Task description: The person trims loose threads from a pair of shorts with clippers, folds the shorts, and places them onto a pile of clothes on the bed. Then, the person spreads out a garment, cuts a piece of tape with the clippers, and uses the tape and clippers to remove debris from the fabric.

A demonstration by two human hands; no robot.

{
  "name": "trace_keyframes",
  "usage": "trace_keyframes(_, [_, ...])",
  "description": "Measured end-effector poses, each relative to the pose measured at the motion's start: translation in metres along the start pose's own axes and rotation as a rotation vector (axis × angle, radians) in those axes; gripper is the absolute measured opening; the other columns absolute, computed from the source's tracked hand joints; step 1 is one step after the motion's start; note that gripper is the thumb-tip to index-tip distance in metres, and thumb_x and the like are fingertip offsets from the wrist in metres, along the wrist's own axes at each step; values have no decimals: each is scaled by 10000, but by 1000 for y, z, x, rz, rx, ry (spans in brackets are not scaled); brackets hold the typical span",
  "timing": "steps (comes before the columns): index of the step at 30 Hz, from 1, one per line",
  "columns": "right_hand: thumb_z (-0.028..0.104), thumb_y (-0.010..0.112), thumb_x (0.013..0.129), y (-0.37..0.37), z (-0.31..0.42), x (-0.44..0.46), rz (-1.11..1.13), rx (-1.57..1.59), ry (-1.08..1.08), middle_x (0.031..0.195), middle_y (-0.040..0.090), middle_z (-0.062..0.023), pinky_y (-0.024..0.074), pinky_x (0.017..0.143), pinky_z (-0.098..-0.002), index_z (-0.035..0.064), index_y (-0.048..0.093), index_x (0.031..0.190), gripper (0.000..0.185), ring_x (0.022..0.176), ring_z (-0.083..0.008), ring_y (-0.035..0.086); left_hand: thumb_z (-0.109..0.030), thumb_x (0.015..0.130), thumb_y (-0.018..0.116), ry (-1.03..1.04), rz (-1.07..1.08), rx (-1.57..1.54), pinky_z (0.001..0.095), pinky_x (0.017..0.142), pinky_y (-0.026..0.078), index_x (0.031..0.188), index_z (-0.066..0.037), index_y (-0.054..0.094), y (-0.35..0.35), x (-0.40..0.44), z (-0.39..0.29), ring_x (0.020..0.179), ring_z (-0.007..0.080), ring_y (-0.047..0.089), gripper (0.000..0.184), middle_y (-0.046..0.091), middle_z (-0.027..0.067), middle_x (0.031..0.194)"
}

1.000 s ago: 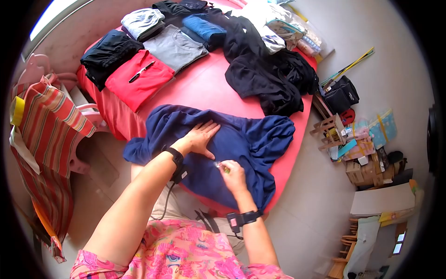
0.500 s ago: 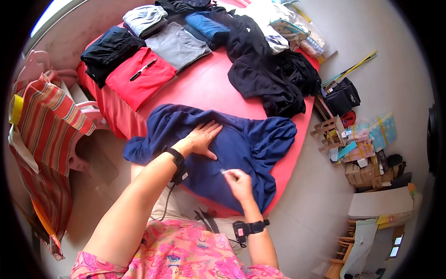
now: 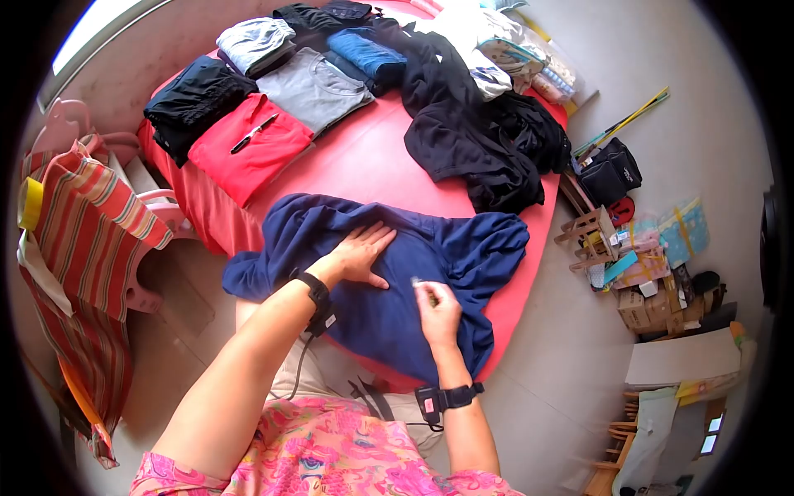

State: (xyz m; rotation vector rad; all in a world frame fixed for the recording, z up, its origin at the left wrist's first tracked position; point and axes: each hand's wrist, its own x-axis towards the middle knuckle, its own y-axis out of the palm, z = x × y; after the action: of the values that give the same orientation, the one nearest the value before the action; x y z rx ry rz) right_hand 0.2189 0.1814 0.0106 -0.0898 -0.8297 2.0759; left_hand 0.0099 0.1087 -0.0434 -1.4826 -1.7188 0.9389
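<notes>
A navy blue garment (image 3: 397, 248) lies spread and rumpled across the near end of the bed in the head view. My left hand (image 3: 362, 255) rests on it with the fingers stretched out, pressing the cloth flat. Right of it, my right hand (image 3: 438, 310) is closed in a pinch just over the cloth. A small pale tip pokes out between its thumb and finger; what the thing is, I cannot make out. Both wrists wear black straps with small boxes.
On the pink bedsheet (image 3: 347, 169) lie a folded red garment (image 3: 240, 157) with a pen (image 3: 253, 135) on top, a grey T-shirt (image 3: 314, 87), folded dark clothes (image 3: 198, 103) and loose black clothes (image 3: 471, 140). A striped cloth (image 3: 91, 240) drapes over a pink chair at left.
My right hand has moved up and slightly right over the navy garment, still pinched. The left hand stays flat in its place on the cloth.
</notes>
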Motion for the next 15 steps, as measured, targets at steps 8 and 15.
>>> trace_keyframes(8, [16, 687, 723, 31, -18, -28, 176, -295, -301, 888, 650, -50, 513, 725, -344, 70, 638, 862, 157, 864, -255, 616, -573, 649, 736, 35, -16, 13, 456, 1146, 163, 1455, -28, 246, 6, -1, 3, 1420, 336, 177, 1089, 262, 181, 1503])
trace_keyframes(15, [-51, 694, 697, -22, 16, -10, -156, -228, -261, 904, 664, -89, 503, 739, -339, 32, 663, 888, 210, 822, -269, 619, -576, 668, 723, 3, 13, -9, 443, 1157, 140, 1464, -36, 234, 1, 1, 2, 1431, 318, 150, 1079, 251, 165, 1513])
